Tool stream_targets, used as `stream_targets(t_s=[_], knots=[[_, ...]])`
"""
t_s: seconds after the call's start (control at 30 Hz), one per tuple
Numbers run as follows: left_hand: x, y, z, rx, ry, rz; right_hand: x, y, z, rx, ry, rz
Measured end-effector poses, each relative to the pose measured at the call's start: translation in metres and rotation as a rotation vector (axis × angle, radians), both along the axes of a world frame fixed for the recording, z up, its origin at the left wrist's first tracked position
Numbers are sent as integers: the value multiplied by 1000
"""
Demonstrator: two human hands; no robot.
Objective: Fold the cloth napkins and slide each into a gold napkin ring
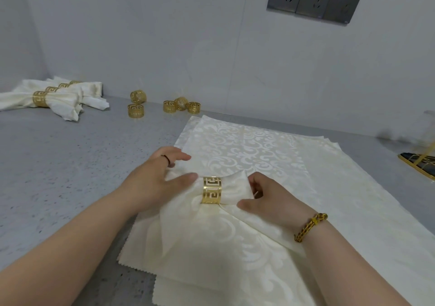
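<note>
Two-handed, held a folded napkin at centre, atop the flat napkin stack on the grey surface. Clasped its nine o'clock end between left hand fingers and thumb; pinched its three o'clock end in curled right hand fingers. Found a gold ring round its middle, five spare rings at eleven o'clock.

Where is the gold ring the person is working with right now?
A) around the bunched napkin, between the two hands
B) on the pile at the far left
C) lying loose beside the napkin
A: the gold ring encircles the gathered napkin, with the left hand holding the cloth on one side and the right hand pinching it on the other.
</note>
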State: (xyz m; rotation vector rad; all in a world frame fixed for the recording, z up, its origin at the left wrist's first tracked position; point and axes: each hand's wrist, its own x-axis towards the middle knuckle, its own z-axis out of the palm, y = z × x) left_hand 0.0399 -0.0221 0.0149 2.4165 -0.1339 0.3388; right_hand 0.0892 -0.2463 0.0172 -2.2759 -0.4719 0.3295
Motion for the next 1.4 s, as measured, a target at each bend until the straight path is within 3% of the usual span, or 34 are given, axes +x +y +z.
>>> stream_targets(t_s=[0.13,0.33,0.47,0.63,0.77,0.97,1.13,1.27,1.4], knots=[[6,-29,-1,321,-18,-65,-6,6,1,-9,-104,89],[19,-44,-11,318,-91,-58,-4,18,1,-265,-475,158],[17,-43,-15,291,-110,-54,-2,19,-4,-94,-497,104],[14,-43,-17,274,-122,-42,-2,19,-13,86,-373,-63],[13,-41,-16,247,-107,-38,-4,18,-13,62,-273,-15],[8,-37,-12,177,-26,-68,-5,0,6,299,202,-220],[5,-38,-10,162,-3,-94,-1,12,2,203,178,-146],[5,-37,-12,122,-17,-89,0,17,-5,385,127,-119],[6,-39,-14,59,-9,-67,0,10,-10,571,280,-130]])
